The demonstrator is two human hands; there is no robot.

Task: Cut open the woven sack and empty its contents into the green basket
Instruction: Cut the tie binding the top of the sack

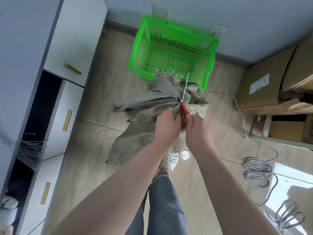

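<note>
2 bare forearms reach forward from the bottom of the view, above a leg in grey-blue trousers point(166, 209) and a white perforated clog point(170, 161) on the tiled floor point(101, 146). The left hand point(167, 127) is clenched around a bunched fold of the woven sack point(140, 112), gathering the grey-green cloth into a tight neck. The right hand point(197, 128) is closed around the red handle of a knife point(184, 100), whose thin pale blade points away from the person, up across the sack toward the green basket point(141, 48).

The sack lies crumpled on the floor between the person's feet and the basket, its frayed far end touching the basket's near rim. The basket stands against the far wall, just below 2 wall sockets point(161, 11), and only some pale fibres show on its mesh bottom.

White cabinets with brass handles point(67, 119) run along the floor's left edge. Cardboard boxes point(274, 82) are stacked in the far right corner, a white cable point(237, 104) trails from the basket's right corner toward them, and grey cable coils point(259, 173) lie near the right edge.
</note>
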